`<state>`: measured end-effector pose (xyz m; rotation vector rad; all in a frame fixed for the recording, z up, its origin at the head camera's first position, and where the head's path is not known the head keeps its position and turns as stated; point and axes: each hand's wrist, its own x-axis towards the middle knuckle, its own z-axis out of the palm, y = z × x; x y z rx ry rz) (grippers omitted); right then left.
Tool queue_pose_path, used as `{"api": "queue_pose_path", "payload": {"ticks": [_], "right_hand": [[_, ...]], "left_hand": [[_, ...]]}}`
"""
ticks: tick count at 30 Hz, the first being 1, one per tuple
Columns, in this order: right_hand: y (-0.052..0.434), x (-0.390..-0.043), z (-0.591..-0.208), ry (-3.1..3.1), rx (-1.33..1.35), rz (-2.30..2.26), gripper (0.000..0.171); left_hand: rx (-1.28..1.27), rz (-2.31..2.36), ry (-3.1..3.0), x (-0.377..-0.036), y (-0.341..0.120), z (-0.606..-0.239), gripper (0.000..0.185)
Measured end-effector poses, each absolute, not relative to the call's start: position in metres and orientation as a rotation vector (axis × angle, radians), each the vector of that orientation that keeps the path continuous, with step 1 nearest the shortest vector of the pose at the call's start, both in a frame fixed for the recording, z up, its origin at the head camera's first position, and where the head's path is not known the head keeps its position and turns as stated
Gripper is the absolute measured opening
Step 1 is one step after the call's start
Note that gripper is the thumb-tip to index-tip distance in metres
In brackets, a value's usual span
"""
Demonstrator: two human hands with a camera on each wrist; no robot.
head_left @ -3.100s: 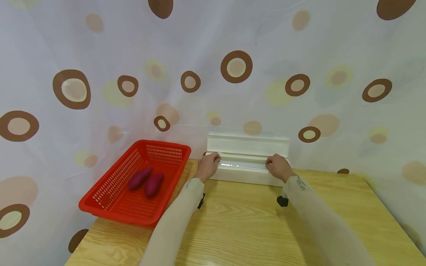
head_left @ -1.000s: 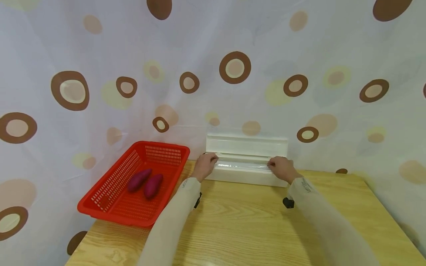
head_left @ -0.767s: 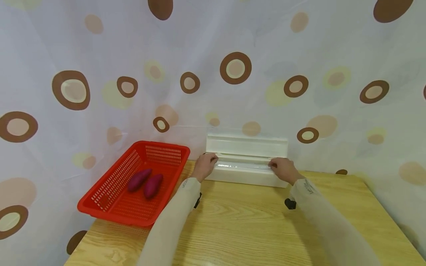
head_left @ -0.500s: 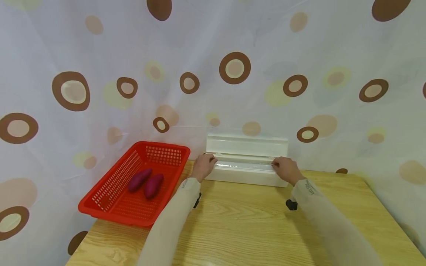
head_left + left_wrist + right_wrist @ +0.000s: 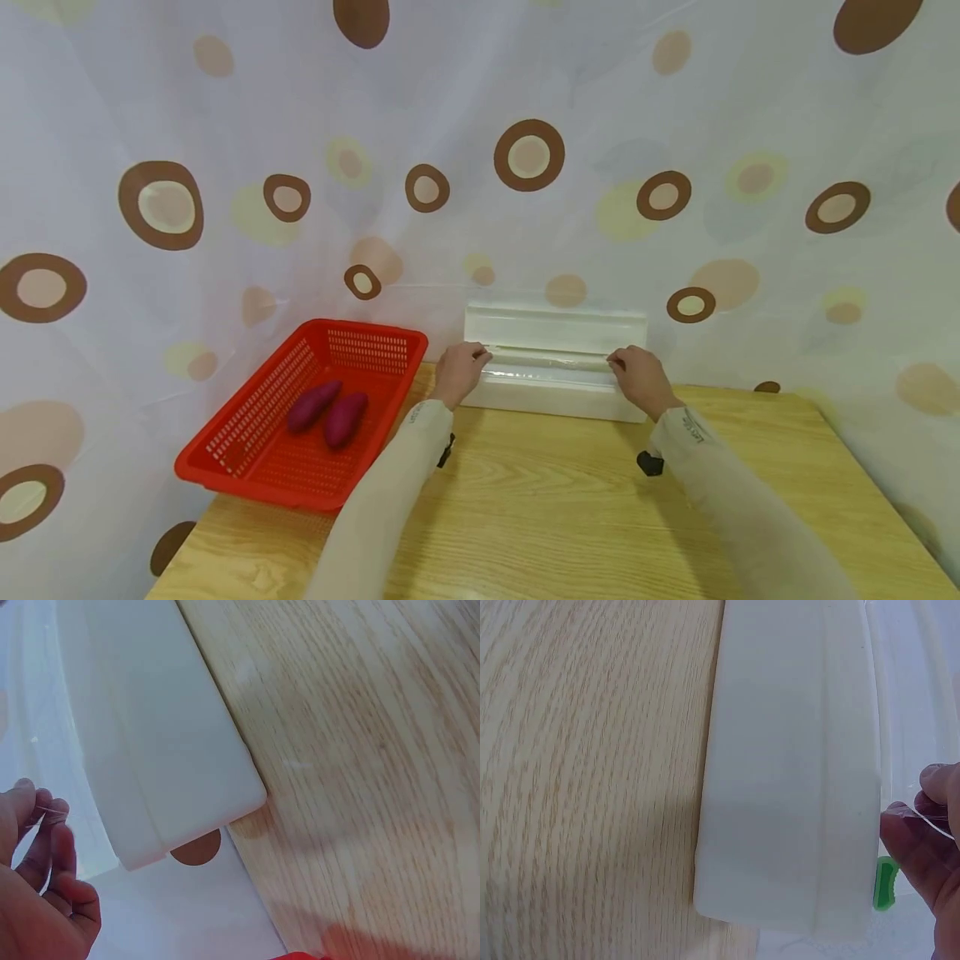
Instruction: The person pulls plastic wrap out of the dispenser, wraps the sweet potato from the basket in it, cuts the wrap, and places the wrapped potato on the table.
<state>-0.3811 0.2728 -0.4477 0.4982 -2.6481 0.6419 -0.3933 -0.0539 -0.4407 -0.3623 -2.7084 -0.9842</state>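
A long white cling film dispenser (image 5: pixel 558 400) stands at the back of the table, its lid (image 5: pixel 555 327) raised against the wall. My left hand (image 5: pixel 459 372) pinches clear cling film (image 5: pixel 52 814) between thumb and fingertips at the dispenser's left end. At the other end my right hand (image 5: pixel 641 379) pinches the film's edge too, seen close up as thin film (image 5: pixel 907 812) in the right wrist view. Between both hands the film stretches just above the opening. A small green piece (image 5: pixel 886 883) shows beside the dispenser's right end.
On the left side of the table a red plastic basket (image 5: pixel 378 454) holds two purple sweet potatoes (image 5: pixel 313 407). The wooden table (image 5: pixel 540 500) runs toward me in front of the dispenser. A spotted curtain (image 5: pixel 592 100) closes off the back.
My right hand first shifted slightly right, then rose a little with the film. The film's edge now sits higher over the opening. My left hand moved only slightly; basket and dispenser stayed put.
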Motion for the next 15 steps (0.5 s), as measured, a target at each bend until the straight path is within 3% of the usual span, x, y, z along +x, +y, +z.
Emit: {"api": "queue_pose_path", "payload": {"ticks": [15], "right_hand": [[0.269,-0.367,-0.425,-2.727,0.311,0.943,0.023]], "left_hand": [[-0.387,-1.067,-2.628,-0.389,-0.054,-0.425,0.023]]}}
